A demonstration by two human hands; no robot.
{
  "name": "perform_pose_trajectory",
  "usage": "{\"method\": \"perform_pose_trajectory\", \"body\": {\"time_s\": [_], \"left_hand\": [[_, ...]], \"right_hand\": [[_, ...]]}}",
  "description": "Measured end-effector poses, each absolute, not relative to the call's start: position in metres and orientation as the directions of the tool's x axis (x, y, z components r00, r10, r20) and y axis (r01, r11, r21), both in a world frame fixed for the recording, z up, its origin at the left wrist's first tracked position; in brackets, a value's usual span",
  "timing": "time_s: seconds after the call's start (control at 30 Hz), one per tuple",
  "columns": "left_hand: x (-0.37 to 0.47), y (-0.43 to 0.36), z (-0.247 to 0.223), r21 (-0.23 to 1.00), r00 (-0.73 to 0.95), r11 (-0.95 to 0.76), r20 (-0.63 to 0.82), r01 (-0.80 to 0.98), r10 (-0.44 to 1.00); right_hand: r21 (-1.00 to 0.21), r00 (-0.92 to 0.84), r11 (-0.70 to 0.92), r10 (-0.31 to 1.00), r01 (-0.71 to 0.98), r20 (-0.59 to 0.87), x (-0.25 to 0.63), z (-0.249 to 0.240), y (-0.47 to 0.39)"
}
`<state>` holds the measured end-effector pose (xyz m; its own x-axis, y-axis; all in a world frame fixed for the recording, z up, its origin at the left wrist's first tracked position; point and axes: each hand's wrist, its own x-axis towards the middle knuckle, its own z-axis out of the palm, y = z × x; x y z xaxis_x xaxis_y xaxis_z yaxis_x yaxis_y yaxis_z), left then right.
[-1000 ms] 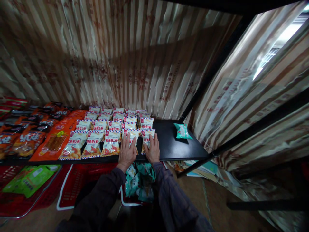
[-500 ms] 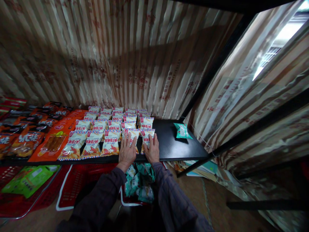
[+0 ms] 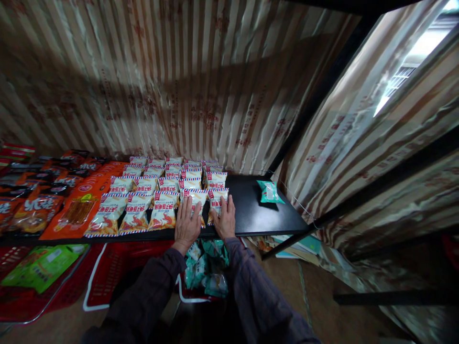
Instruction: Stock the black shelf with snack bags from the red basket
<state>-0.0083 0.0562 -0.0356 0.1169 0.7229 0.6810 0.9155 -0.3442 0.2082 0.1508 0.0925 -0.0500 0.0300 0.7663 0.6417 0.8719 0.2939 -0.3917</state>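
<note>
Rows of white snack bags (image 3: 164,209) with striped edges stand on a black shelf (image 3: 247,210). My left hand (image 3: 188,224) lies with its fingers stretched over a front-row bag (image 3: 195,197), covering much of it. Beside it, my right hand (image 3: 225,219) rests on the rightmost front bag (image 3: 216,195), its fingers spread and its thumb towards the left hand. Neither hand wraps round a bag. A lone teal packet (image 3: 268,191) lies farther right on the shelf.
Orange packs (image 3: 79,205) and black-and-orange bags (image 3: 34,210) fill the shelf's left. Below are a red basket (image 3: 107,272) with a white handle, teal packets (image 3: 206,267), and a green pack (image 3: 45,267) in another basket. A black post (image 3: 287,246) supports the right end.
Both hands stay on the same two bags, with hardly any movement. The right hand's fingers sit slightly farther left on its bag. The view has shifted a little.
</note>
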Motion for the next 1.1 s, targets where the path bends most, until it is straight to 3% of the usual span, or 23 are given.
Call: {"method": "perform_pose_trajectory", "body": {"time_s": [0.77,1.1], "left_hand": [[-0.012,0.052,-0.034,0.186,0.169,-0.403,0.696,0.896,0.698],[-0.011,0.055,-0.038,0.192,0.186,-0.418,0.681,0.888,0.708]], "right_hand": [[-0.394,0.075,0.17,0.841,0.903,0.536,0.151,-0.049,0.074],[-0.493,0.069,0.304,0.794,0.815,0.604,0.153,-0.048,0.081]]}}
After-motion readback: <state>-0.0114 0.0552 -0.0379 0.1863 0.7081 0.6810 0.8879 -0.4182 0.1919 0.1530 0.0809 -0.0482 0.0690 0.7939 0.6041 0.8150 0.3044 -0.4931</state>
